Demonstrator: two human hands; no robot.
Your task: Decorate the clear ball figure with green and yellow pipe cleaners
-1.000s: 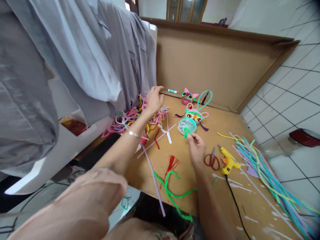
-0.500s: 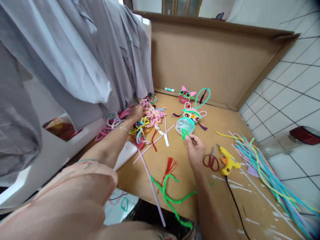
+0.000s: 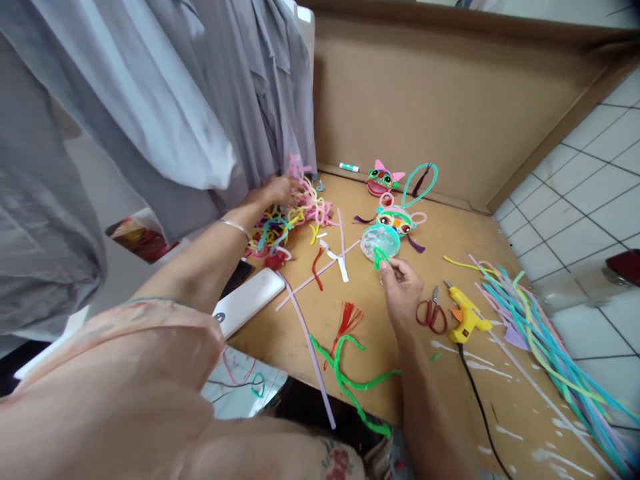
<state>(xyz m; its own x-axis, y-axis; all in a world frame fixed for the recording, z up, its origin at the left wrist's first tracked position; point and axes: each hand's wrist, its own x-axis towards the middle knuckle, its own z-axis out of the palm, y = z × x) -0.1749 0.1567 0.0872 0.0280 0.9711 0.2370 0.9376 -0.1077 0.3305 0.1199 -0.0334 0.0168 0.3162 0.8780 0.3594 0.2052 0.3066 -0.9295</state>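
Note:
At the far left of the table my left hand (image 3: pixel 286 191) is in a tangled pile of bent pipe cleaners (image 3: pixel 317 208), its fingers closed around pink ones that rise, blurred, above the rest. Some fingertips are hidden there. My right hand (image 3: pixel 401 283) pinches a small bent green pipe cleaner (image 3: pixel 378 259) between thumb and finger. Just behind that piece lies a round, clear, teal-rimmed part (image 3: pixel 373 239), beside a pipe-cleaner animal head (image 3: pixel 395 219) with pink ears, purple tassels and a teal loop.
Red-handled scissors (image 3: pixel 432 316) and a yellow glue gun (image 3: pixel 467 319) lie right of my right hand. Long pipe cleaners (image 3: pixel 543 333) fill the right edge. Nearer are a red tassel (image 3: pixel 349 320), green pipe cleaners (image 3: pixel 345 377) and a white phone (image 3: pixel 250 301). A red animal head (image 3: pixel 383 180) sits behind.
My left hand has shifted the pile away from me and rightward, lifting some pink pieces and uncovering more of the phone. The right hand keeps its pinch on the green piece. The view has tilted down.

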